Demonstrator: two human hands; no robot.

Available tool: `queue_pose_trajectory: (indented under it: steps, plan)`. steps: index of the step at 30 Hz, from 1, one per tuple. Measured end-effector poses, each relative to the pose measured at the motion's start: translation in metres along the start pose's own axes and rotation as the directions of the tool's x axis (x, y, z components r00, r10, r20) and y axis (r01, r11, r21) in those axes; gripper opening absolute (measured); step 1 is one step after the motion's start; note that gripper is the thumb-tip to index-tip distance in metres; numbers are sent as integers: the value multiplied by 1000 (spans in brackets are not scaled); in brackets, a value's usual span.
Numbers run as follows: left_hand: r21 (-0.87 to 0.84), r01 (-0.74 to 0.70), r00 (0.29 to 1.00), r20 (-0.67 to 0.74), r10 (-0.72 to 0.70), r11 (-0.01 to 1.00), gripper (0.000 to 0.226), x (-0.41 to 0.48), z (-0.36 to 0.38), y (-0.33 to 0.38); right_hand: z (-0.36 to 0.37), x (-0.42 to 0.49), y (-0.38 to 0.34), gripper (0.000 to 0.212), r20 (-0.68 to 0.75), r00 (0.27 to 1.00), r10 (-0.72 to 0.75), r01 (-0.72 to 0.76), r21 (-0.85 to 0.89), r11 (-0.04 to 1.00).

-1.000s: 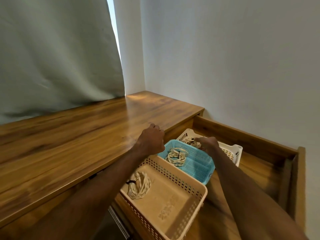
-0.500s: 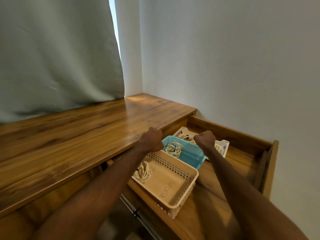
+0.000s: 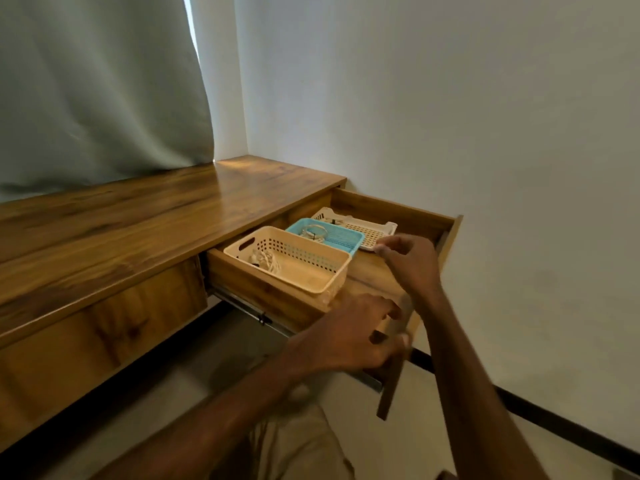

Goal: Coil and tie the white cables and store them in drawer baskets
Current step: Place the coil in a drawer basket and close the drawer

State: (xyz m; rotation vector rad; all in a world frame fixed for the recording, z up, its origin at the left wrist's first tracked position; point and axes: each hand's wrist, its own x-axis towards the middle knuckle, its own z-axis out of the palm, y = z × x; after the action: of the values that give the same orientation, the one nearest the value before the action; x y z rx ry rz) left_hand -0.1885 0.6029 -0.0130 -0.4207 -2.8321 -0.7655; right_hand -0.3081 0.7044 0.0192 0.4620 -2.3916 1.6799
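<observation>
- So, the white cables (image 3: 265, 261) all look coiled and tied already, one bundle per basket: nearest in the beige basket (image 3: 298, 252), next in the blue basket (image 3: 343, 240), last in the white basket (image 3: 375, 233) at the back.
- All three baskets sit in a touching row along the left side of the open drawer (image 3: 374, 275), slanting back under the desk (image 3: 138, 220). My guess is they're packed like that so they don't slide around.
- Storing part looks done to me, so what's left is probably pushing the drawer shut.
- Left hand (image 3: 346, 337) is at the drawer front (image 3: 393, 379), fingers (image 3: 384, 308) reaching over its top edge. It's blurry, so I can't tell if that's a real grip or just a touch.
- Right hand (image 3: 412, 261) hovers over the bare right half of the drawer with its fingers (image 3: 391, 242) loosely curled, tips close together, nothing visible in them. It needs to come out before the drawer closes.
- Around it: metal slide rail (image 3: 242, 304) under the drawer, grey curtain (image 3: 86, 81) behind the desk, plain wall (image 3: 485, 116) right beside the drawer.
- Nothing sticks up above the basket rims, so I don't expect a snag.
</observation>
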Motion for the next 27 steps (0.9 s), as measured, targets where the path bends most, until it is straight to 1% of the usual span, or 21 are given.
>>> queue_pose_trajectory:
  steps: [1,2,3,4,5,7,9,10,11,13,14,16,17,19,21,22,24,27]
  plan:
    - [38,-49,999,11,48,998,44,-4,13,10,-6,-16,8,21,-88,996,31,-36,-61,997]
    - [99,-91,996,-9,92,991,46,-6,25,17,-11,-30,16,31,-154,986,67,-85,-112,990]
    - [166,-113,992,-42,121,980,49,-7,35,20,-15,-42,23,42,-184,975,122,-149,-141,979]
    - [224,-119,987,-82,140,967,52,-7,43,22,-20,-52,29,51,-184,963,198,-223,-126,967]
    - [270,-119,980,-122,156,956,53,-6,50,22,-22,-59,33,56,-166,943,288,-302,-68,951]
    - [295,-102,973,-168,156,950,54,-6,55,23,-23,-68,36,48,-105,906,410,-406,62,912]
    - [268,-66,977,-179,117,961,54,-6,55,21,-20,-69,36,29,-95,891,444,-434,109,894]
    - [262,-48,979,-178,97,964,54,-6,53,20,-18,-66,34,21,-96,886,454,-442,122,889]
    - [259,-30,981,-177,79,965,54,-6,51,17,-15,-64,30,19,-89,882,462,-449,132,883]
    - [255,4,983,-178,42,967,56,-8,47,9,-8,-60,26,26,-63,880,470,-460,131,878]
    - [261,18,983,-181,30,965,55,-10,44,4,-2,-58,25,24,-60,878,475,-465,136,875]
    - [285,50,981,-195,7,957,53,-14,38,-9,15,-53,27,10,-65,873,483,-471,143,871]
    - [297,65,978,-208,-2,953,53,-16,33,-17,25,-49,29,15,-54,874,484,-472,152,869]
    - [329,102,969,-245,-19,939,56,-20,21,-34,45,-43,26,39,-14,861,509,-497,194,846]
    - [352,168,959,-276,-69,921,61,-25,6,-54,64,-33,26,46,21,848,530,-518,243,820]
    - [362,207,951,-293,-99,909,66,-27,-2,-64,75,-28,28,48,51,858,511,-505,260,823]
    - [400,297,926,-343,-159,867,81,-30,-18,-84,99,-20,30,54,117,888,444,-459,277,844]
    - [470,455,869,-419,-262,757,111,-33,-48,-115,136,-12,23,60,174,919,353,-392,314,865]
